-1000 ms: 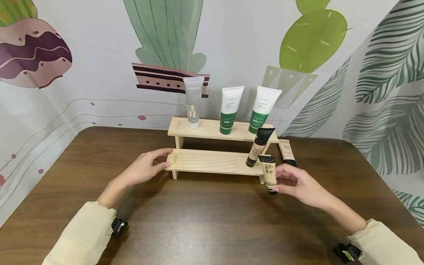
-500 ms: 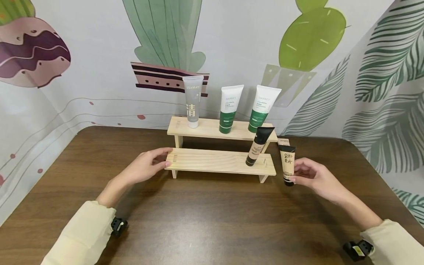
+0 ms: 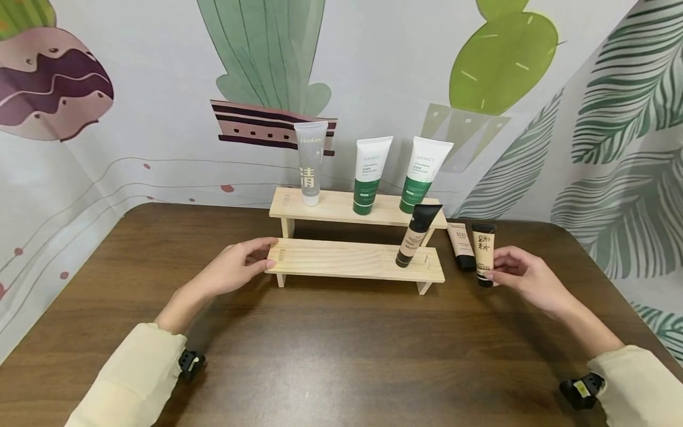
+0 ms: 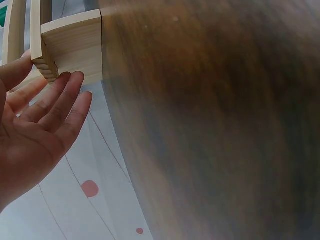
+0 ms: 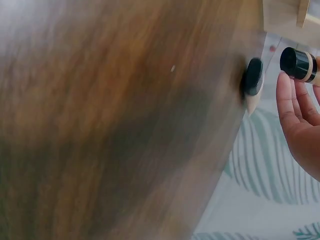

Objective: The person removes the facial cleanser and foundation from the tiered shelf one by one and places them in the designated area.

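My left hand (image 3: 235,267) holds the left end of a two-tier wooden display stand (image 3: 347,259), thumb at the front edge of the lower board and fingers at its back edge. In the left wrist view, the hand (image 4: 40,120) meets the end of the stand (image 4: 75,45). My right hand (image 3: 525,276) pinches a small beige tube (image 3: 484,252) with black ends, roughly upright, right of the stand. Its black cap (image 5: 296,63) shows in the right wrist view above the fingertips (image 5: 285,82). Beside it, a pink BB tube (image 3: 460,242) lies on the table.
A beige tube with a black top (image 3: 413,236) leans on the lower board's right part. On the upper board stand a grey tube (image 3: 310,163) and two white-and-green tubes, one in the middle (image 3: 369,178) and one right (image 3: 421,175). A patterned cloth (image 3: 373,71) hangs behind the brown table (image 3: 320,356).
My right hand has carried the small beige tube rightward and back, from the stand's front right corner to beside the pink BB tube. My left hand stays on the stand.
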Motion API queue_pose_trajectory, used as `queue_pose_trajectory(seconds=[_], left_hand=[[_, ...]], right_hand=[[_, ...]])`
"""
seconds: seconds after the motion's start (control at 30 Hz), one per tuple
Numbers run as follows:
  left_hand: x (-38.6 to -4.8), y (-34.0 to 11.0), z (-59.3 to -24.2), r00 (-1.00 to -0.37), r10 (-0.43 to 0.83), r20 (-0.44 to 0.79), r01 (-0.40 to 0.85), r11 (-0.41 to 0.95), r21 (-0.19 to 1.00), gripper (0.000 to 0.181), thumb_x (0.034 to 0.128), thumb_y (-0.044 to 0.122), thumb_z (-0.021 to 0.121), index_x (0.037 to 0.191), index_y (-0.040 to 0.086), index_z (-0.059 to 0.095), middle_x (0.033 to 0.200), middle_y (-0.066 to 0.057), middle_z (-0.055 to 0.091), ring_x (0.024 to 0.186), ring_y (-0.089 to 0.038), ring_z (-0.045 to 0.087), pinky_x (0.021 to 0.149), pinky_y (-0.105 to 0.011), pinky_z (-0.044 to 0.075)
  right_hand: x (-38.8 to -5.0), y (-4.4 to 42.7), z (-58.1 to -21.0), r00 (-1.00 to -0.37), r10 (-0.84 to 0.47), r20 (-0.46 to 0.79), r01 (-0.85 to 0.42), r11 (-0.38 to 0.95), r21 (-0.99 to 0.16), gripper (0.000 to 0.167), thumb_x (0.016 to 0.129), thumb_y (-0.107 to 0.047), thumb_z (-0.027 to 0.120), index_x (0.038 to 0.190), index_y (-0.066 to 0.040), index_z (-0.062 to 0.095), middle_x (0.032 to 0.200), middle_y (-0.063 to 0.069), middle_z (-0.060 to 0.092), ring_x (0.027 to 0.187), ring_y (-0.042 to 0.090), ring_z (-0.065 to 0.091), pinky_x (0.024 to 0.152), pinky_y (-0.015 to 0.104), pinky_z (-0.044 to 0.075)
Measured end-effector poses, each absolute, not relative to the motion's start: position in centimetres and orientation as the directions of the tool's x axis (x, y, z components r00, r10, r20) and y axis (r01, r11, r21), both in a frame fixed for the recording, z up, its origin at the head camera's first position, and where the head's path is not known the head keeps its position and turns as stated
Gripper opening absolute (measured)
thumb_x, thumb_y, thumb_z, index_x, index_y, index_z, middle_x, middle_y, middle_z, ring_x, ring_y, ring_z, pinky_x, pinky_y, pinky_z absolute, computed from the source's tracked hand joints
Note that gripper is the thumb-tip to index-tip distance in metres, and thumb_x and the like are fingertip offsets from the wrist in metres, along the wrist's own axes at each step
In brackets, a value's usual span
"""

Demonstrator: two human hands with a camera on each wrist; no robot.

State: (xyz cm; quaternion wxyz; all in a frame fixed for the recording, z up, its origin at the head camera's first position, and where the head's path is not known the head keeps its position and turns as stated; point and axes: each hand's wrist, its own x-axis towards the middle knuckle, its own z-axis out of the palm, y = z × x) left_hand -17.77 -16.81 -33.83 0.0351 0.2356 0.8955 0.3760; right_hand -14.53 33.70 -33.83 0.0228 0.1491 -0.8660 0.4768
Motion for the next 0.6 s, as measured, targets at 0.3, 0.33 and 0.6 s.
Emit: queue_pose_trajectory(seconds=[0.3, 0.33, 0.6], left_hand=[[-17.8, -16.8, -33.9, -0.887, 0.449, 0.113, 0.393, 0.602, 0.695, 0.04, 0.0887, 0.005, 0.058, 0.126, -0.007, 0.048, 0.111, -0.021, 0.059, 0.101, -0.03, 0.056, 0.083, -0.042, 0.048], [-17.8, -16.8, -33.9, -0.887, 0.448, 0.113, 0.394, 0.604, 0.693, 0.04, 0.0887, 0.005, 0.058, 0.126, -0.007, 0.048, 0.111, -0.021, 0.059, 0.101, -0.03, 0.056, 0.083, -0.042, 0.048], [-17.8, -16.9, -33.9, -0.887, 0.448, 0.112, 0.397, 0.615, 0.682, 0.041, 0.0889, 0.006, 0.058, 0.126, -0.006, 0.048, 0.112, -0.021, 0.058, 0.101, -0.03, 0.056, 0.083, -0.042, 0.048]], right_hand=[[-15.2, 35.1, -34.4, -0.97, -0.191, 0.148, -0.227, 0.513, -0.827, 0.024, 0.082, 0.007, 0.062, 0.103, 0.01, 0.049, 0.083, -0.002, 0.062, 0.071, 0.008, 0.061, 0.059, 0.027, 0.053], [-15.3, 35.1, -34.5, -0.972, -0.187, 0.144, -0.222, 0.513, -0.83, 0.024, 0.082, 0.007, 0.062, 0.102, 0.011, 0.049, 0.083, -0.002, 0.062, 0.071, 0.008, 0.061, 0.059, 0.028, 0.053], [-15.8, 35.9, -35.3, -0.987, -0.138, 0.088, -0.147, 0.514, -0.845, 0.031, 0.084, 0.007, 0.06, 0.107, 0.02, 0.044, 0.082, -0.004, 0.06, 0.067, 0.009, 0.06, 0.056, 0.028, 0.053]])
